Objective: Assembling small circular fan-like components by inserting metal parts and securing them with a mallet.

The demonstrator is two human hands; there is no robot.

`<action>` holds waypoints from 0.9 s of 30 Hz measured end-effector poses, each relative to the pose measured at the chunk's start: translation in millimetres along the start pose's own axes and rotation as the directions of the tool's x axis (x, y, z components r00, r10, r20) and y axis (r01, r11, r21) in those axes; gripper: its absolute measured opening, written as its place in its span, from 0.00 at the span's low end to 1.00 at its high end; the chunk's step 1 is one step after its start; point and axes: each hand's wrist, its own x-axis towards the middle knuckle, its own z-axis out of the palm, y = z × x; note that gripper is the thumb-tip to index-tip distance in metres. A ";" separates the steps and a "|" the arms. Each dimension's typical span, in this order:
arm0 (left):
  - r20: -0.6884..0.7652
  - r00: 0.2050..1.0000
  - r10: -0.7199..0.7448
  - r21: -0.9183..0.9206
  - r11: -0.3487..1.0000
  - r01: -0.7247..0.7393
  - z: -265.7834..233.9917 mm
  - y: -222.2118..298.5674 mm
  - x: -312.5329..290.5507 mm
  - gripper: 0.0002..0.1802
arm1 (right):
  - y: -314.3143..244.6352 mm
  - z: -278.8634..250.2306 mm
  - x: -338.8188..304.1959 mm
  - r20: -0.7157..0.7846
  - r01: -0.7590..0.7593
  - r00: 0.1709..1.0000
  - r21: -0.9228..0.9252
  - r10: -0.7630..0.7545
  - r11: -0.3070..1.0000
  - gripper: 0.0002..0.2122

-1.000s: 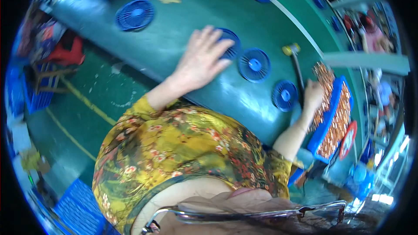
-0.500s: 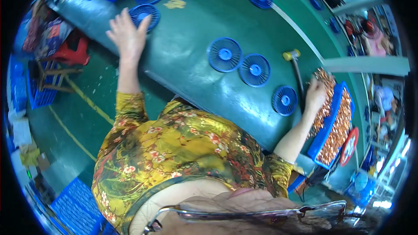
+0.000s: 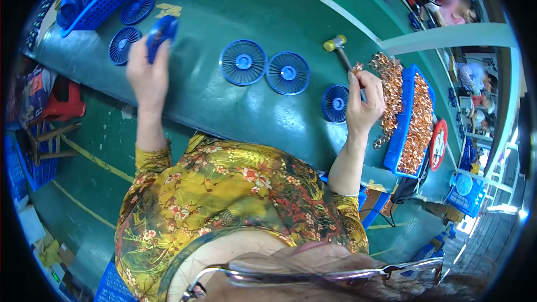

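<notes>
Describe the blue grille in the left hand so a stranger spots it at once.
Go to the green table's left part, near the big blue basket. There the left hand grips a round blue grille. Held and tilted, it differs from the nearby grilles, which lie on the table.

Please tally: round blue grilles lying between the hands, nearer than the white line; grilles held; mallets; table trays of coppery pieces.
Round blue grilles, lying: 3
Grille in left hand: 1
Mallet: 1
Blue tray of coppery pieces: 1
Total: 6
</notes>
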 end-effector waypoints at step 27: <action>0.476 0.877 0.060 -0.590 0.762 0.268 39.7 99.0 -57.3 0.11 | -90.3 62.9 -7.9 0.301 0.193 0.924 0.158 -0.234 0.968 0.08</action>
